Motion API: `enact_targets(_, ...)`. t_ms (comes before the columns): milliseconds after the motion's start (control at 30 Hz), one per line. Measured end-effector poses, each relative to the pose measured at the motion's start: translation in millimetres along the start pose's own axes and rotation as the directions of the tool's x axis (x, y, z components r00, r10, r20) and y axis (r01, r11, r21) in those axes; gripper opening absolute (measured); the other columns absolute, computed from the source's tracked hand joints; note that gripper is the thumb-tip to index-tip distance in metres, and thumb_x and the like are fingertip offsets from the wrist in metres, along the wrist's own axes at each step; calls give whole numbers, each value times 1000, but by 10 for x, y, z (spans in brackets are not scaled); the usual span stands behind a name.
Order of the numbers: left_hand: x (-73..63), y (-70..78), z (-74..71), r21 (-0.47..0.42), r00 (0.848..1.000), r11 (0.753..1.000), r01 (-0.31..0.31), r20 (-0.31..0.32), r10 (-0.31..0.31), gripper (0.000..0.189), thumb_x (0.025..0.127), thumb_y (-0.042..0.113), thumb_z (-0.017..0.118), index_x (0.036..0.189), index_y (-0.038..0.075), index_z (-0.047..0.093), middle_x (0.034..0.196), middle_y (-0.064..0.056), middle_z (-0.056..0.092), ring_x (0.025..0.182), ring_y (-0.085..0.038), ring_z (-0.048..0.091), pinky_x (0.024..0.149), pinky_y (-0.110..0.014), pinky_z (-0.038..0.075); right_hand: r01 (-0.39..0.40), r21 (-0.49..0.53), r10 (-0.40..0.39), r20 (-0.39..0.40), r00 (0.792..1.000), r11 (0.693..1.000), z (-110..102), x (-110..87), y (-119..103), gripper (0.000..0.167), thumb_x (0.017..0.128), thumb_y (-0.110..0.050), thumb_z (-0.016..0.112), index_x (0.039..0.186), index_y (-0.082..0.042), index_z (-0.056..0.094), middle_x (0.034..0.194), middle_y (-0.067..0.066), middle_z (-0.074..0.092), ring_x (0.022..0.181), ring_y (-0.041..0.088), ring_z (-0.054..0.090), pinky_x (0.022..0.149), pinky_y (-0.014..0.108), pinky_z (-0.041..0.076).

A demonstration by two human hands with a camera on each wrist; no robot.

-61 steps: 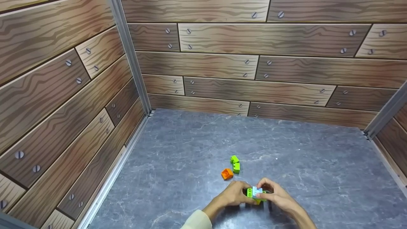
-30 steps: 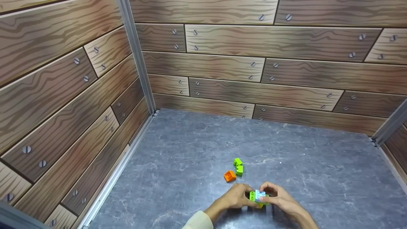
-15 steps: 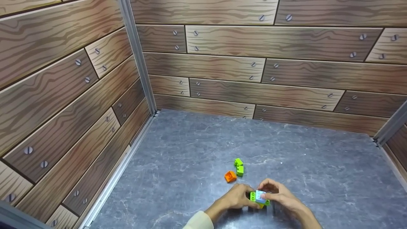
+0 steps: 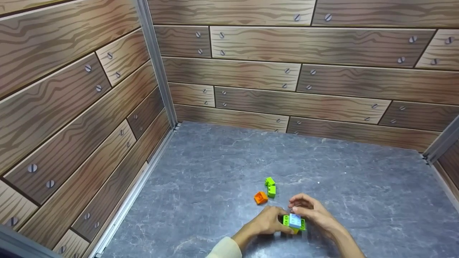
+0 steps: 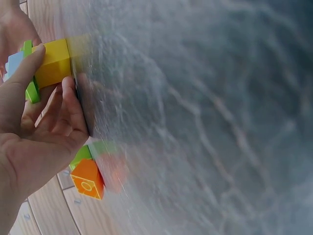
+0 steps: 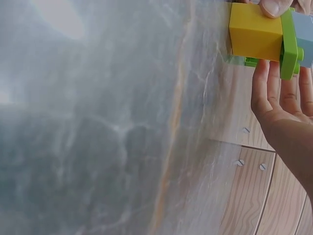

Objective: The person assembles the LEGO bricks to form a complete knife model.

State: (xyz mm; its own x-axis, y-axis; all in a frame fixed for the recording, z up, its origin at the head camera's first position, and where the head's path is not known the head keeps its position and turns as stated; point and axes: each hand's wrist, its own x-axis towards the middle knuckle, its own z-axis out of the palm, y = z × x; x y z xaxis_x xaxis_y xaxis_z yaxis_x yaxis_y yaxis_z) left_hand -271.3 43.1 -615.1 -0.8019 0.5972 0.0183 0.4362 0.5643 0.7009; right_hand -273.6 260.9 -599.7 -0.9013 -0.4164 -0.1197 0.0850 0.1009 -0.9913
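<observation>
I can read no text, label, brand, number or sign in any of my views. The bricks in my grip show only plain coloured faces and studs, the loose bricks just beyond it are unmarked, and the surface and the walls carry only printed patterns.

Grey marbled floor with pale veins. Three walls printed as brown wood planks with screw heads. Metal corner posts left and right, metal strip along the left wall base. Even, soft light.
</observation>
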Motion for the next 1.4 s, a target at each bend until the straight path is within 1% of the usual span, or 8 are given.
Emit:
enact_targets(200,2,-8,1,21,1000,1000,-16,-7,16,27,79,32,93,100,19,81,79,19,61,73,6,47,67,-12,40,16,49,-15,-11,1000,999,-14,24,-11,43,100,-10,66,135,11,50,124,16,63,120,34,61,100,36,53)
enact_targets(500,13,-23,10,8,1000,1000,-19,-9,19,27,79,31,93,99,18,81,81,19,65,75,7,49,68,-12,42,-23,46,24,-14,1000,999,-28,57,-50,49,102,-15,65,141,8,46,129,19,61,117,36,62,98,39,54)
enact_targets(633,17,-26,7,6,1000,1000,-16,-3,16,28,79,31,93,102,18,82,85,19,68,76,8,51,69,-11,42,-1,50,2,-14,1000,999,-35,89,-64,52,103,-13,64,146,8,43,133,19,60,118,39,62,99,41,53)
enact_targets(700,18,-26,4,5,1000,1000,-14,0,14,29,79,31,93,103,18,82,85,19,69,76,8,51,69,-11,43,16,54,-15,-15,1000,998,-38,105,-68,53,103,-12,63,147,8,42,136,22,58,119,41,61,100,42,53)
enact_targets(867,25,-26,8,12,1000,1000,-14,-1,14,25,79,31,92,97,17,81,79,20,64,72,8,49,66,-11,41,43,48,-42,-21,999,998,-46,135,-78,56,102,-11,64,150,7,40,142,30,52,120,44,61,100,44,53)
enact_targets(1033,29,-32,15,-7,1000,1000,-21,-16,21,23,78,29,93,92,16,79,75,19,59,70,7,46,63,-11,40,52,51,-51,-30,998,997,-36,166,-94,59,101,-11,66,151,6,40,142,31,51,119,46,61,101,46,53)
enact_targets(1267,21,-33,17,-1,1000,1000,-17,-2,17,25,79,31,93,95,17,80,78,19,61,72,7,47,66,-12,41,14,50,-12,-38,999,999,-26,219,-117,60,102,-11,65,153,3,38,142,29,52,119,43,62,99,46,54)
enact_targets(1400,18,-36,20,15,1000,1000,-21,-9,22,27,79,31,93,99,17,81,80,19,62,72,7,48,66,-11,40,16,50,-14,-43,999,999,-21,257,-122,62,101,-13,67,153,4,38,141,30,53,118,42,63,98,46,54)
